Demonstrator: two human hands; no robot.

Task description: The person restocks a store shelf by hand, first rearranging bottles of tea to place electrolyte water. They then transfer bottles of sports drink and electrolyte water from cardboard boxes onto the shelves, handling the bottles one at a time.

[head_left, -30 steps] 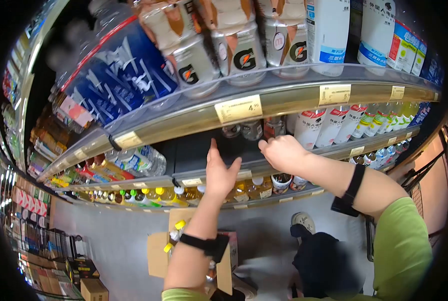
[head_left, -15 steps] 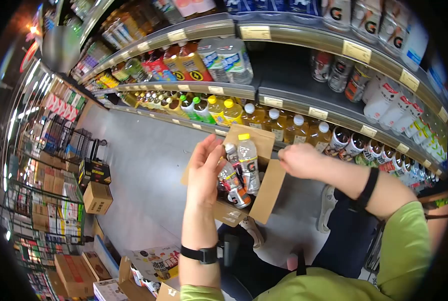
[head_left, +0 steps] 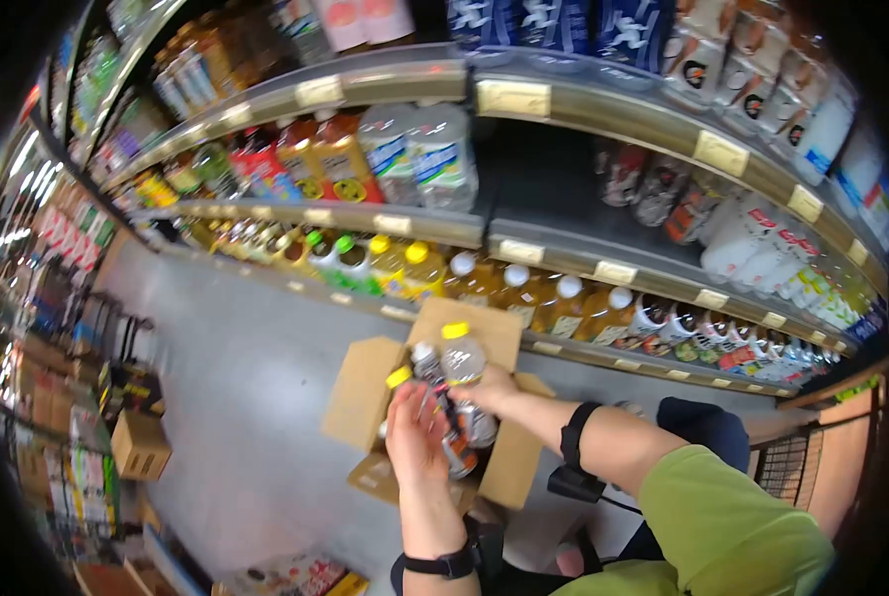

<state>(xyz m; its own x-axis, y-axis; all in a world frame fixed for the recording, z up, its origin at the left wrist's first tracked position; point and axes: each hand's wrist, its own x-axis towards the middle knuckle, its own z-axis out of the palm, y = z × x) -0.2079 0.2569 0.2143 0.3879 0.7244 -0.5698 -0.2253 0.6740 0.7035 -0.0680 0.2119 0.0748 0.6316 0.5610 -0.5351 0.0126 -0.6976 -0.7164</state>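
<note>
An open cardboard box [head_left: 519,452] with its flaps spread holds several bottles. My left hand [head_left: 419,437] is at the box's near left side, against a bottle with a yellow cap [head_left: 399,376]; its fingers are bent and partly blurred. My right hand [head_left: 488,389] reaches in from the right, its fingers around the lower part of a clear bottle with a yellow cap [head_left: 463,358]. Between the hands a dark bottle with a grey-white cap [head_left: 425,360] leans in the box.
Behind the box, a shelf edge [head_left: 603,269] runs across with bottles above and below. Blue packs [head_left: 554,25] stand on the upper shelf. A small closed carton [head_left: 140,444] sits on the floor at left, near stacked goods. A wire basket [head_left: 788,467] is at right.
My right hand has moved from beside the right flap into the box and onto a bottle. My left hand has lowered into the box. The view has shifted, and the shelves look nearer.
</note>
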